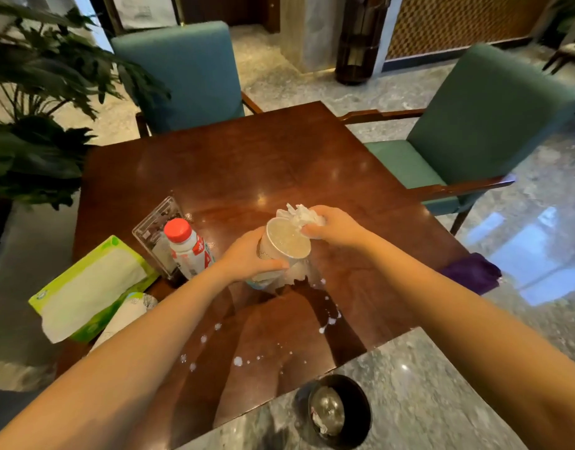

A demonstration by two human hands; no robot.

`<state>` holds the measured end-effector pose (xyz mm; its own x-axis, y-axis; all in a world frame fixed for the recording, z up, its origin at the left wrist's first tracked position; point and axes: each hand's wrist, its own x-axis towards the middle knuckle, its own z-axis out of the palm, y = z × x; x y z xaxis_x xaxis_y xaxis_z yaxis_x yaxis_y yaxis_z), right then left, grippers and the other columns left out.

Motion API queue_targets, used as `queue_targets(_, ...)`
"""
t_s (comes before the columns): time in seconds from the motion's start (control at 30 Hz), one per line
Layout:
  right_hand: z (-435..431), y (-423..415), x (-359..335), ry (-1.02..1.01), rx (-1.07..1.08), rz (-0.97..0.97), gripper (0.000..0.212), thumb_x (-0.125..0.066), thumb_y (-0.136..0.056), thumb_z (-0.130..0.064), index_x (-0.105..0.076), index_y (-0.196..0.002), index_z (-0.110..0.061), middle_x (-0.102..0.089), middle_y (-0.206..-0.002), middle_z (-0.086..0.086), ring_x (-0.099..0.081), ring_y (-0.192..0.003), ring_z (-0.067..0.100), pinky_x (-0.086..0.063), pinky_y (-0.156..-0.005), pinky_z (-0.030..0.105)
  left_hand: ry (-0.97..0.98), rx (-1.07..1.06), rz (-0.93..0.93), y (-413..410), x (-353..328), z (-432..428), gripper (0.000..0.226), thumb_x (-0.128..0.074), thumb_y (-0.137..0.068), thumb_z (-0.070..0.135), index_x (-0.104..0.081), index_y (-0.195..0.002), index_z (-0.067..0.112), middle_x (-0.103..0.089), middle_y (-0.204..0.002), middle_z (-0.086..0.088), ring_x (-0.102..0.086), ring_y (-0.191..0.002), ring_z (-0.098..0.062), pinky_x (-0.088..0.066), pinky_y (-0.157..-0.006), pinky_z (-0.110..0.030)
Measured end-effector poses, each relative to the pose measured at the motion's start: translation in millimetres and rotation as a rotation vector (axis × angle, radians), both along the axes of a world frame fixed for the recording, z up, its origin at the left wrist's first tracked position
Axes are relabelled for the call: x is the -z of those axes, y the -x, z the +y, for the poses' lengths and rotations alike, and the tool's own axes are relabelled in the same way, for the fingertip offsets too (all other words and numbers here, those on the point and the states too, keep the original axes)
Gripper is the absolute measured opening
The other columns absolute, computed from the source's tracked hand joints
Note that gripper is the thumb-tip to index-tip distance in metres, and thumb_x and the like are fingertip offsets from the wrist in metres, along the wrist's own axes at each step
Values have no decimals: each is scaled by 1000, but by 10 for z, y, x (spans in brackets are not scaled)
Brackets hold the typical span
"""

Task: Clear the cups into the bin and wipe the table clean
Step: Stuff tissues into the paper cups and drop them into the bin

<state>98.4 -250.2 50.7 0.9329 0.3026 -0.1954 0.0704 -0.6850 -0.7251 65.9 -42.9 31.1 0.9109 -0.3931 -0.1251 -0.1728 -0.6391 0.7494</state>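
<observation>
Paper cup — gripped around its wall by left hand, tilted above table, mouth up for stuffing. Right hand — closed on crumpled tissue at rim. Bin on floor nearby; milky droplets unwiped.

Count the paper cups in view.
2: one cup gripped by the left hand; another cup lying beside the tissue pack. Arms may hide more.
</observation>
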Motion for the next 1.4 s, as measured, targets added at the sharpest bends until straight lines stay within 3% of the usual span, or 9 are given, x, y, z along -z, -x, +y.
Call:
queue_targets(0.13,16,209,-218,-84,-105,34,34,-47,-95,-25,-50,-128,-15,-58,-127,4,-54,-106,16,-41,-86,28,-46,-27,10,-9,-94,-120,70,-75,-71,44,-45,-132,25,-57,-131,2,-52,-109,-13,-40,-86,-29)
queue_targets(0.27,23,364,-302,-118,-93,-6,48,-61,-85,-41,-52,-125,-16,-57,-131,9,-54,-118,25,-45,-101,43,-96,-48,-12,32,-193,-307,67,-72,-64,58,-54,-120,27,-64,-113,5,-57,-102,-20,-46,-82,-35)
queue_targets(0.37,21,387,-326,-32,-44,-41,58,-71,-76,-43,-53,-122,-13,-61,-120,11,-58,-110,27,-48,-95,49,-66,-88,-30,103,-239,-408,60,-69,-57,63,-59,-104,28,-64,-98,8,-59,-92,-18,-47,-73,-35)
queue_targets(0.5,15,389,-402,-77,-99,33,36,-70,-80,-35,-61,-106,-12,-66,-105,13,-62,-97,29,-49,-92,51,-32,-161,-43,187,-250,-412,69,-64,-53,68,-61,-108,27,-67,-100,5,-60,-92,-21,-51,-79,-41)
queue_targets(0.83,-56,404,-802,-59,-1,114,39,-70,-80,-23,-61,-112,-2,-66,-109,16,-64,-97,27,-53,-85,35,54,-132,-137,202,-434,-587,54,-68,-67,61,-62,-104,22,-63,-92,7,-59,-82,-17,-43,-61,-29)
queue_targets(1.1,-56,545,-939,-23,107,67,37,-69,-80,-17,-60,-111,1,-65,-112,22,-63,-102,34,-53,-87,43,36,13,-96,140,-566,-593,49,-66,-73,56,-57,-105,21,-59,-96,7,-54,-83,-14,-36,-55,-18)
queue_targets(1.27,93,644,-802,-5,129,41,39,-71,-78,-21,-61,-110,-2,-66,-110,18,-65,-99,29,-56,-87,40,-14,88,-82,320,-549,-257,53,-68,-77,45,-56,-119,16,-64,-114,-1,-60,-100,-21,-49,-78,-33)
queue_targets(1.33,173,670,-707,15,148,33,43,-73,-75,-24,-59,-111,-4,-66,-112,16,-65,-101,28,-55,-90,46,-94,12,-147,489,-484,54,50,-69,-79,37,-59,-121,12,-63,-124,-7,-58,-112,-25,-44,-93,-36)
queue_targets(1.4,252,685,-612,40,142,28,43,-73,-73,-26,-60,-110,-7,-66,-112,14,-65,-102,28,-54,-91,48,-143,-130,-193,738,-360,515,40,-68,-81,30,-63,-117,13,-66,-121,-9,-60,-111,-25,-44,-93,-33)
